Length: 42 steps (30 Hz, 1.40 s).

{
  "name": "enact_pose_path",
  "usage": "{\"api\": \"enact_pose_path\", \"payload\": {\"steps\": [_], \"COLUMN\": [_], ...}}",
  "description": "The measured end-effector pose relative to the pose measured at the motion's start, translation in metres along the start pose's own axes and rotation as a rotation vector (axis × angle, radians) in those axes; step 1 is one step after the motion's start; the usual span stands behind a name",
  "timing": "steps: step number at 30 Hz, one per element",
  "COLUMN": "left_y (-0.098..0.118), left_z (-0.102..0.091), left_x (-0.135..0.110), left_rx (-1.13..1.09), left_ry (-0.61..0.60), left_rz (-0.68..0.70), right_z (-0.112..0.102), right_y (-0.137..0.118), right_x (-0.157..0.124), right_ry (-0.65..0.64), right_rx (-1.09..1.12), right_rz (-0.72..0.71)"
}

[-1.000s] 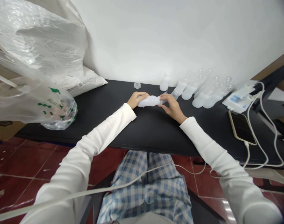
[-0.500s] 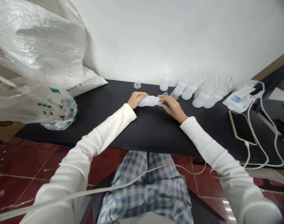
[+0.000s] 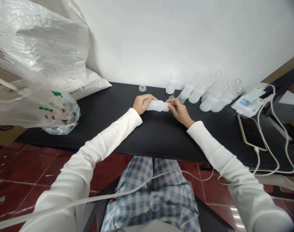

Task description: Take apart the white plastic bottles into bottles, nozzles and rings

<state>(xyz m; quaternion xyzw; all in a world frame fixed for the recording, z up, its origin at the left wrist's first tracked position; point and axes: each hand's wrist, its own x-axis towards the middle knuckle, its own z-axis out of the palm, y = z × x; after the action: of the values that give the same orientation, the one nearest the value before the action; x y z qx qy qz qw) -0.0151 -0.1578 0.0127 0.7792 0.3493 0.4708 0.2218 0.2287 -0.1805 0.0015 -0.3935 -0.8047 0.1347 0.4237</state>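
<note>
Domed bottles (image 3: 216,98) stand done, I'd say, by the tabletop's (image 3: 149,135) back edge, right half. My bottle (image 3: 157,105) looks unfinished: no dome visible. It's mid-tabletop, nearer the back edge, long axis parallel to it, neck toward the right edge. Left hand (image 3: 140,103) wraps the base; right hand (image 3: 179,111) pinches the neck end.
</note>
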Motion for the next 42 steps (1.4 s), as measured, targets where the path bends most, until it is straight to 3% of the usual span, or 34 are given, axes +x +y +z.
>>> {"api": "enact_pose_path", "payload": {"steps": [4, 7, 11, 15, 21, 25, 31, 34, 38, 42], "left_y": [0.003, -0.003, -0.014, -0.016, -0.006, -0.003, 0.002, 0.003, 0.001, 0.000], "left_z": [0.002, 0.002, -0.002, -0.006, -0.006, -0.002, 0.001, 0.004, 0.008, 0.012], "left_x": [0.001, 0.005, 0.009, 0.011, 0.007, 0.006, 0.006, 0.005, 0.004, 0.004], "left_rx": [0.137, 0.206, 0.216, 0.236, 0.392, 0.432, 0.436, 0.434, 0.386, 0.217], "left_ry": [-0.124, -0.207, -0.167, -0.133, -0.152, -0.147, -0.106, -0.132, -0.220, -0.283], "left_rz": [0.164, 0.201, 0.153, 0.134, 0.302, 0.365, 0.345, 0.329, 0.180, 0.052], "right_z": [0.002, 0.002, 0.003, 0.004, -0.004, -0.003, -0.001, -0.004, -0.008, -0.007], "right_y": [-0.006, -0.006, -0.003, -0.002, -0.003, -0.004, -0.006, -0.010, -0.014, -0.014], "right_x": [-0.001, 0.000, 0.001, 0.004, 0.005, 0.005, 0.008, 0.008, 0.005, 0.003], "right_ry": [0.093, 0.161, 0.089, 0.083, 0.062, 0.030, 0.040, 0.090, 0.204, 0.201], "right_rx": [0.174, 0.294, 0.388, 0.302, 0.130, 0.213, 0.307, 0.246, 0.136, 0.070], "right_rz": [0.212, 0.288, 0.202, 0.107, 0.190, 0.229, 0.315, 0.230, 0.049, 0.013]}}
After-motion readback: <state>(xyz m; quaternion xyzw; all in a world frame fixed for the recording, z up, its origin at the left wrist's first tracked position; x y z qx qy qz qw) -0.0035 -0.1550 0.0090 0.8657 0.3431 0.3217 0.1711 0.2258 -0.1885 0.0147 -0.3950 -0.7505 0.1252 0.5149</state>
